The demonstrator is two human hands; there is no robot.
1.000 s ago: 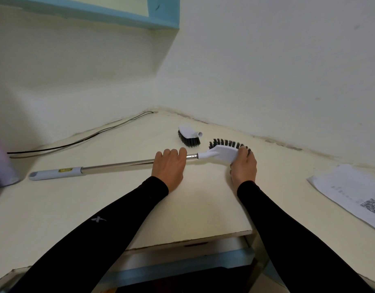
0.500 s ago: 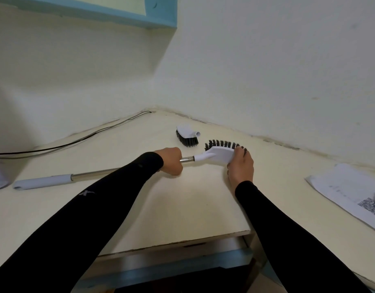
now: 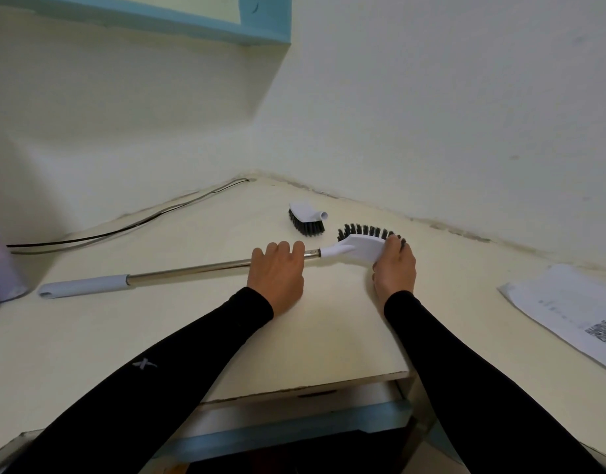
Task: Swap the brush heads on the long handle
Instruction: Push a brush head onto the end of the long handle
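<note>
Cream corner surface [image 3: 158, 336], both my hands on the long brush.
My left hand [image 3: 277, 272] wraps the metal long handle [image 3: 192, 270] near its head end; my right hand [image 3: 394, 268] curls over the attached brush head [image 3: 359, 249], bristles facing the wall. Spare brush head [image 3: 305, 217] lies just behind, apart. Black cable [image 3: 124, 229] far left, papers [image 3: 564, 313] right.

Left hand [image 3: 277, 272]: we see it gripping the handle [image 3: 178, 272] near the joint; handle flat on the table [image 3: 158, 336]
Right hand [image 3: 394, 268]: grips the mounted head [image 3: 361, 249]; bristles face the wall
Spare head [image 3: 305, 218]: just behind, apart
Cable [image 3: 124, 229]: along the left wall
Paper [image 3: 564, 311]: far right
</note>
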